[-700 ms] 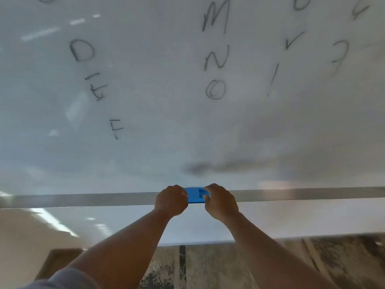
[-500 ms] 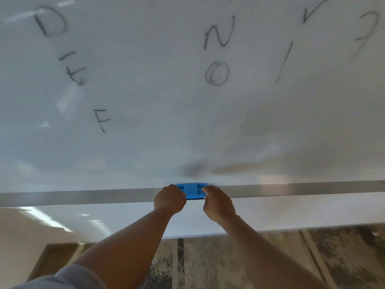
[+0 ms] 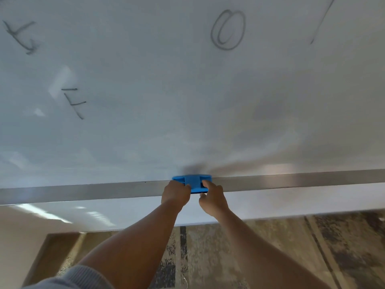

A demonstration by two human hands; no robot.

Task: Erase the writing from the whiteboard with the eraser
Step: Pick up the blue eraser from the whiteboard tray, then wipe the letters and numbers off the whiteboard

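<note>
The whiteboard (image 3: 145, 132) fills the upper view, with black letters on it: an F (image 3: 75, 103), an E (image 3: 20, 36) at the far left, an O (image 3: 228, 30) and a slanted stroke (image 3: 320, 21). A blue eraser (image 3: 193, 181) lies on the metal tray (image 3: 83, 192) along the board's lower edge. My left hand (image 3: 176, 195) grips the eraser's left end. My right hand (image 3: 212, 198) has its fingers on the right end, with the thumb below it. A grey smudge (image 3: 193, 168) sits on the board just above the eraser.
Below the tray runs the board's white lower panel (image 3: 125, 213). Under it lies a patterned brown carpet (image 3: 270, 247), with a beige wall (image 3: 16, 236) and a dark baseboard at the lower left.
The view has tilted down and closer, so the upper letters have slid out of sight. More of the eraser's top shows between my hands, and my right fingers have spread a little.
</note>
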